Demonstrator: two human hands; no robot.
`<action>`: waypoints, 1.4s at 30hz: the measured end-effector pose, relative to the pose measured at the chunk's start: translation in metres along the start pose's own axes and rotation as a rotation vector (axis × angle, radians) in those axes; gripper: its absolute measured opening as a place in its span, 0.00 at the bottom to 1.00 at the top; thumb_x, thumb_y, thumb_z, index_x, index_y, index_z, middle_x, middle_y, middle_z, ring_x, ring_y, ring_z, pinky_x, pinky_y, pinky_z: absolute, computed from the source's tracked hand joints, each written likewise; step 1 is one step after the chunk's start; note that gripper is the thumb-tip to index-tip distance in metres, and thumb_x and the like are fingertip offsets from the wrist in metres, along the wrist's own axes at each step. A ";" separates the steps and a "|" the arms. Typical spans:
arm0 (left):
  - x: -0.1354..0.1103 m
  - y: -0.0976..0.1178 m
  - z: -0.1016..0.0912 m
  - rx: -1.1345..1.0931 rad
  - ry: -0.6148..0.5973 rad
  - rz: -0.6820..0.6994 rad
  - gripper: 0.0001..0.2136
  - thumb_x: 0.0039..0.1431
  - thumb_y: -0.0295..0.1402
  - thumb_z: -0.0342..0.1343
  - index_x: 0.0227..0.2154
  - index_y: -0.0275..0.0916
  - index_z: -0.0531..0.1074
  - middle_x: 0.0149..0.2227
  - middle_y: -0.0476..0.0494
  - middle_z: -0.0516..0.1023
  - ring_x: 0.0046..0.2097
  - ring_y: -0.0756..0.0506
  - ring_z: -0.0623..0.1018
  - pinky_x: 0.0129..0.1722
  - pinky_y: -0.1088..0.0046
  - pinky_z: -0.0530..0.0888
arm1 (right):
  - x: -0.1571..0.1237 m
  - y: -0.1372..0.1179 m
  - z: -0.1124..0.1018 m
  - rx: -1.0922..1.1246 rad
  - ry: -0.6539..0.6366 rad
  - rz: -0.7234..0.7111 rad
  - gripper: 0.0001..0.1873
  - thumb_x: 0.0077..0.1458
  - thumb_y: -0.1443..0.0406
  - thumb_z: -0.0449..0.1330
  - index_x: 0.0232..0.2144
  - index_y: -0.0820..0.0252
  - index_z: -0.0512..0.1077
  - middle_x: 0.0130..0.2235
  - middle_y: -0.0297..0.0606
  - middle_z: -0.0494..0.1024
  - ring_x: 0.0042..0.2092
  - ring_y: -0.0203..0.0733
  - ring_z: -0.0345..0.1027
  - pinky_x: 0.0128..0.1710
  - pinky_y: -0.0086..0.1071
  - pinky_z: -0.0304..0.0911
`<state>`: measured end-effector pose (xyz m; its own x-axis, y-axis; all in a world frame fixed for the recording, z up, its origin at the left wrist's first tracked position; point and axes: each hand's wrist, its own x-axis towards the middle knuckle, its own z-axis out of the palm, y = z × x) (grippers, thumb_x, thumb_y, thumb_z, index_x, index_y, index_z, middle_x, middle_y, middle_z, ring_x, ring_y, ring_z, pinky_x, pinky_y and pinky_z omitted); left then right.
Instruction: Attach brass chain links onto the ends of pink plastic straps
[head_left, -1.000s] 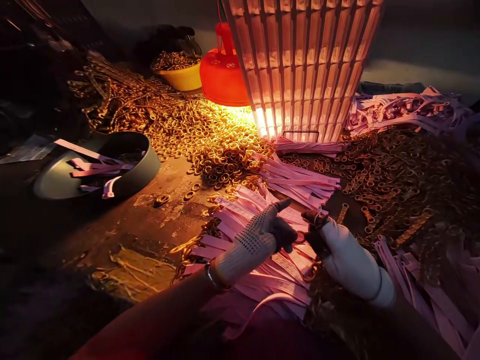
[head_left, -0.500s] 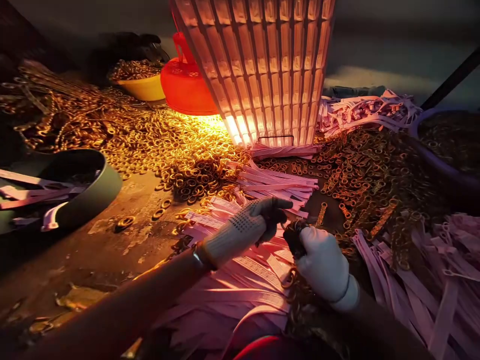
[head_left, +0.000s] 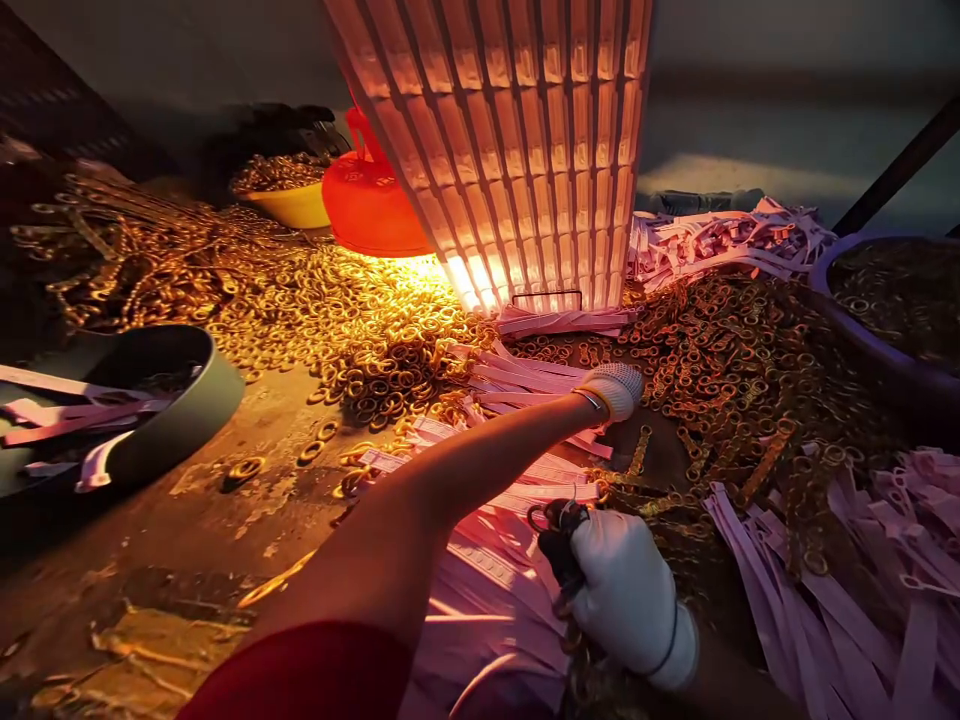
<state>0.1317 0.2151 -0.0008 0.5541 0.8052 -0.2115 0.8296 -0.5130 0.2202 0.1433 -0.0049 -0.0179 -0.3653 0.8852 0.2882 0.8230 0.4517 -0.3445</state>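
My left hand [head_left: 613, 390], in a dotted white glove, reaches forward to the near edge of a heap of small brass-coloured links [head_left: 739, 360]. Its fingers are hidden behind the back of the glove. Closer to me, my right hand [head_left: 622, 585] wears a white glove with blackened fingertips, closed in a pinch. From that pinch a dark metal ring [head_left: 535, 517] sticks out to the left. More metal links hang or lie in shadow below the right hand. Under both arms spreads a layer of pale pink straps [head_left: 502, 590].
A glowing red lamp [head_left: 371, 205] hangs beside a tall ribbed panel [head_left: 525, 170]. Gold rings [head_left: 382, 370] lie heaped below it. A green tub [head_left: 217, 390] with straps stands left, a yellow bowl [head_left: 296, 207] behind. A purple-rimmed basin [head_left: 825, 280] and more straps [head_left: 862, 620] are at right.
My left hand has moved away from the right hand, forward and right to the link heap. My right hand has come slightly lower and nearer, still pinching the ring. The view has tilted slightly.
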 end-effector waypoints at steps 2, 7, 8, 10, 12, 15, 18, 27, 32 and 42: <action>-0.012 0.000 -0.010 -0.069 0.040 -0.007 0.08 0.56 0.28 0.63 0.37 0.30 0.78 0.36 0.36 0.80 0.40 0.42 0.79 0.40 0.66 0.75 | -0.002 0.002 0.000 0.036 0.075 -0.003 0.13 0.49 0.70 0.58 0.39 0.61 0.76 0.27 0.37 0.76 0.29 0.45 0.69 0.28 0.34 0.51; -0.093 -0.032 -0.039 -0.284 0.093 0.011 0.13 0.67 0.33 0.48 0.35 0.33 0.77 0.26 0.40 0.78 0.25 0.49 0.74 0.25 0.74 0.68 | -0.001 0.013 -0.010 0.082 0.227 0.039 0.18 0.55 0.73 0.50 0.44 0.61 0.74 0.27 0.38 0.74 0.29 0.44 0.68 0.30 0.33 0.56; -0.115 -0.041 -0.042 -0.334 0.072 0.013 0.17 0.69 0.37 0.44 0.36 0.34 0.76 0.22 0.43 0.76 0.21 0.50 0.70 0.22 0.75 0.65 | 0.001 0.015 -0.013 0.080 0.234 0.051 0.17 0.54 0.73 0.50 0.42 0.61 0.74 0.28 0.39 0.74 0.31 0.45 0.68 0.32 0.33 0.58; -0.160 -0.059 -0.039 -0.639 -0.012 -0.042 0.19 0.68 0.45 0.45 0.37 0.36 0.75 0.18 0.47 0.72 0.16 0.52 0.62 0.16 0.77 0.58 | 0.008 0.017 -0.020 0.055 0.202 0.082 0.14 0.50 0.75 0.51 0.35 0.60 0.73 0.31 0.41 0.74 0.34 0.45 0.69 0.34 0.33 0.59; -0.198 -0.070 -0.027 -1.019 -0.013 -0.112 0.20 0.63 0.50 0.51 0.36 0.36 0.74 0.19 0.48 0.72 0.17 0.53 0.62 0.16 0.79 0.56 | 0.015 0.015 -0.024 -0.004 0.130 0.107 0.12 0.46 0.75 0.52 0.30 0.59 0.71 0.30 0.40 0.74 0.34 0.44 0.68 0.33 0.32 0.57; -0.232 -0.072 0.003 -1.509 0.133 -0.181 0.20 0.51 0.50 0.64 0.36 0.37 0.73 0.29 0.46 0.76 0.21 0.55 0.65 0.20 0.80 0.60 | 0.026 0.004 -0.025 -0.112 0.048 0.107 0.08 0.48 0.74 0.54 0.29 0.59 0.70 0.30 0.40 0.74 0.32 0.44 0.68 0.30 0.32 0.53; -0.241 -0.066 0.027 -1.634 0.200 -0.266 0.19 0.52 0.49 0.63 0.33 0.37 0.71 0.26 0.50 0.70 0.20 0.57 0.59 0.19 0.80 0.57 | 0.034 -0.009 -0.020 -0.179 -0.030 0.063 0.06 0.53 0.72 0.54 0.31 0.60 0.70 0.31 0.41 0.76 0.32 0.43 0.68 0.29 0.34 0.50; -0.236 -0.072 0.043 -0.785 0.307 -0.014 0.05 0.58 0.32 0.57 0.29 0.39 0.76 0.29 0.45 0.78 0.30 0.48 0.73 0.32 0.73 0.66 | 0.039 -0.014 0.001 -0.359 -0.122 0.045 0.07 0.47 0.74 0.54 0.29 0.61 0.69 0.30 0.44 0.75 0.31 0.46 0.69 0.26 0.36 0.49; -0.234 -0.072 0.055 -0.924 0.254 -0.056 0.09 0.62 0.34 0.53 0.30 0.39 0.76 0.28 0.45 0.78 0.28 0.48 0.72 0.29 0.73 0.67 | 0.038 -0.014 -0.008 -0.363 -0.168 0.088 0.10 0.50 0.77 0.53 0.33 0.61 0.69 0.33 0.45 0.76 0.32 0.45 0.69 0.28 0.34 0.53; -0.238 -0.060 0.052 -0.909 0.366 -0.035 0.07 0.59 0.30 0.55 0.27 0.41 0.77 0.26 0.47 0.78 0.29 0.47 0.73 0.31 0.74 0.66 | 0.032 -0.005 -0.012 -0.305 -0.276 0.008 0.06 0.49 0.74 0.56 0.30 0.61 0.69 0.29 0.42 0.77 0.31 0.43 0.71 0.28 0.33 0.51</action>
<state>-0.0460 0.0384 -0.0134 0.3471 0.9369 0.0425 0.3913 -0.1859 0.9013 0.1323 0.0202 0.0037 -0.4275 0.9037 0.0220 0.9022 0.4281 -0.0531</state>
